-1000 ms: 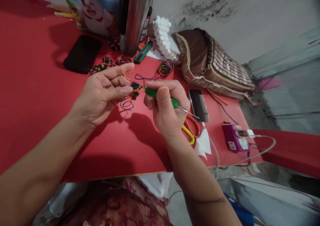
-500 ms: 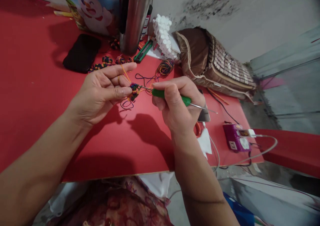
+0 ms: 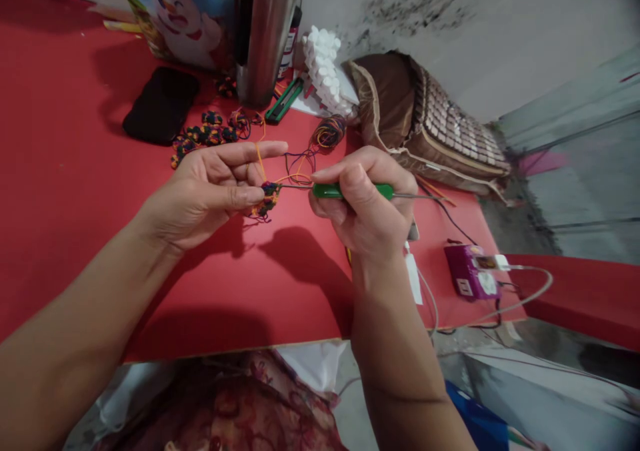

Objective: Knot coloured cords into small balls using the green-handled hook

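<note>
Between the thumb and fingers of my left hand [image 3: 215, 188] is a small multicoloured crochet piece [image 3: 270, 198] in dark, orange and green yarn. An orange strand [image 3: 260, 158] runs over my stretched left index finger. My right hand [image 3: 365, 198] is closed around the green handle of a crochet hook [image 3: 327, 191]. Its thin metal shaft reaches left to the crochet piece, and a second metal end sticks out to the right. Behind the hands, a wound bundle of yarn [image 3: 329, 132] lies with loose loops trailing toward the work.
On the red table [image 3: 75, 238] lie a black phone-like item [image 3: 161, 104], finished crochet pieces [image 3: 203, 134] and a green box cutter [image 3: 284, 101]. A metal cylinder [image 3: 270, 38] stands at the back. A brown cushion [image 3: 430, 118] and a purple box with a cable [image 3: 470, 271] are to the right.
My right hand has shifted slightly right and turned the hook nearly level. The crochet piece sits a little lower, and my left index finger has moved right and down.
</note>
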The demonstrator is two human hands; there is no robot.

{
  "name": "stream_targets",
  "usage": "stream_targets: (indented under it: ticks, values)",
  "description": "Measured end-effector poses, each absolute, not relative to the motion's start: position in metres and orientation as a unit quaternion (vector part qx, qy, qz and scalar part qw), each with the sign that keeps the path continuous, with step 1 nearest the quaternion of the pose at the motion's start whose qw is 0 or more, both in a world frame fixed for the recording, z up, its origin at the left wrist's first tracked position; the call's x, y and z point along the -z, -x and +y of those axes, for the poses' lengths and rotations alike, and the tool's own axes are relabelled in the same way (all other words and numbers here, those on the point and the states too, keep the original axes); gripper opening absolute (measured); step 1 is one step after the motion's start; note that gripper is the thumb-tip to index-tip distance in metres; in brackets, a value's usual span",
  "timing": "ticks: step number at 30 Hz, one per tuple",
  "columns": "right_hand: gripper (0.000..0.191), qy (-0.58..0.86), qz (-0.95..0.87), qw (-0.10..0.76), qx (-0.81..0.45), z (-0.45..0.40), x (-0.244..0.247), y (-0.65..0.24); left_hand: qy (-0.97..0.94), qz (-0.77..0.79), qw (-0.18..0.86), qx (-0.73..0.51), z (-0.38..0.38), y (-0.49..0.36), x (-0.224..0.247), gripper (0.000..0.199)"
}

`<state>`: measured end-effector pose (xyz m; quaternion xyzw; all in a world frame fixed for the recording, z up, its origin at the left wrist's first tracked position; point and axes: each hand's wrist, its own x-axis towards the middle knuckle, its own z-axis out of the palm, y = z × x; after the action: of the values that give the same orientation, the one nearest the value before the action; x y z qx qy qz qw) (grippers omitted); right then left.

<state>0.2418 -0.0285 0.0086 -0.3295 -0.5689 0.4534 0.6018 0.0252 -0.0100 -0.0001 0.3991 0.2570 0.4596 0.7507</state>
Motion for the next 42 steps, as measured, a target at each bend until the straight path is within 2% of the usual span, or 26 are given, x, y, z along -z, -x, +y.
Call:
stream_targets:
  ticks: [4, 7, 10, 15, 23, 29, 35, 42]
  values:
    - [0.034, 0.280, -0.543, 0.600, -0.516, -0.025, -0.010, -0.235, -0.410, 0.236, 0.767, -0.434, -0.009, -0.025, 0.004, 0.045]
    - [0.032, 0.250, -0.519, 0.584, -0.572, -0.024, -0.009, -0.229, -0.410, 0.214, 0.772, -0.436, -0.008, -0.027, 0.009, 0.044]
    - [0.030, 0.251, -0.474, 0.588, -0.605, -0.026, -0.003, -0.221, -0.392, 0.211, 0.748, -0.492, -0.009, -0.034, 0.015, 0.044]
    - [0.030, 0.308, -0.397, 0.631, -0.591, -0.029, 0.010, -0.206, -0.359, 0.252, 0.642, -0.629, -0.018, -0.051, 0.017, 0.041]
    - [0.031, 0.307, -0.350, 0.612, -0.639, -0.030, 0.014, -0.197, -0.351, 0.308, 0.633, -0.617, -0.025, -0.054, 0.020, 0.044]
    - [0.030, 0.310, -0.359, 0.598, -0.646, -0.031, 0.011, -0.196, -0.369, 0.288, 0.620, -0.630, -0.020, -0.051, 0.019, 0.037]
    - [0.031, 0.339, -0.347, 0.581, -0.653, -0.033, 0.010, -0.196, -0.362, 0.300, 0.614, -0.634, -0.018, -0.050, 0.019, 0.039]
    - [0.029, 0.310, -0.324, 0.589, -0.672, -0.034, 0.010, -0.197, -0.357, 0.321, 0.602, -0.638, -0.023, -0.053, 0.017, 0.043]
